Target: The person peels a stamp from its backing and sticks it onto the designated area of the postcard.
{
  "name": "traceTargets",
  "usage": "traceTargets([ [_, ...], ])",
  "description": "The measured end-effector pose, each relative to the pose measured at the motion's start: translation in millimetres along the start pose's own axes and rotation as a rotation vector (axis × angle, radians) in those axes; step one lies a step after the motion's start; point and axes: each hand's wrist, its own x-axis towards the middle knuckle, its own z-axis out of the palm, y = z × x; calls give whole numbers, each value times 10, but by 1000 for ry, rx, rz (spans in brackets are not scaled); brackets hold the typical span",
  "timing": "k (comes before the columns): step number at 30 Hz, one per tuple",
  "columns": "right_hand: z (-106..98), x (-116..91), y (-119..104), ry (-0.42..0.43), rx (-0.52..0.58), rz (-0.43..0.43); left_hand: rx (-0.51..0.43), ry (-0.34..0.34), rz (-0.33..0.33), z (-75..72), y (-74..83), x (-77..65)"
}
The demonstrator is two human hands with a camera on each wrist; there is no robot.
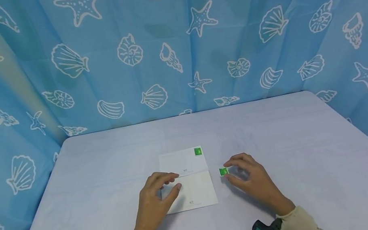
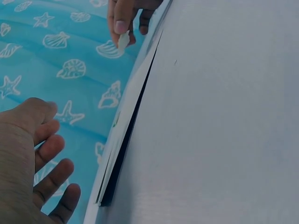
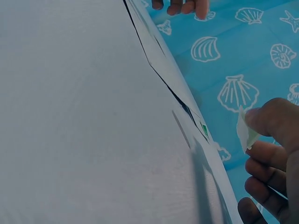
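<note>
Stamp [image 1: 223,171]: thin paper, roughly square, green centre, white border; looks slightly bowed in the right wrist view. Held off the table [image 1: 263,125], just right of two flat white papers [image 1: 198,188]. Green face shows to the head view; free edge points left, toward the papers. Long axis: cannot tell, sides near equal. Right hand [image 1: 252,179]: grip closed to a thumb-and-finger pinch on the stamp's right side. Left hand [image 1: 155,196]: grip parted, fingers bent, holding nothing, over the near paper's left part. Far paper bears a second stamp [image 1: 198,151], upper right corner.
</note>
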Motion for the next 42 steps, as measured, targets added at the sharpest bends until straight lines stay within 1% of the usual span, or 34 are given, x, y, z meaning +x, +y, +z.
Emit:
traceTargets([
  [9,2,-44,-58,-8,58,9,-8,-7,1,16,24,-9],
  [12,-3,-55,-83,-8,90,28,-19,-14,-9,19,45,-8],
  [16,-11,-71,-116,-10,125,45,-25,-21,-1,35,52,-13],
  [20,-8,-80,-125,-13,134,51,-19,-26,10,54,54,-20],
  [26,-7,-83,-150,-30,172,88,-27,-41,0,69,77,-25],
  [30,-4,-91,-183,-43,216,115,-29,-40,16,80,77,-35],
  [37,11,-101,-265,-75,247,137,-38,-42,63,110,85,-49],
  [42,-3,-116,-325,-91,270,160,-53,-42,68,126,124,-59],
])
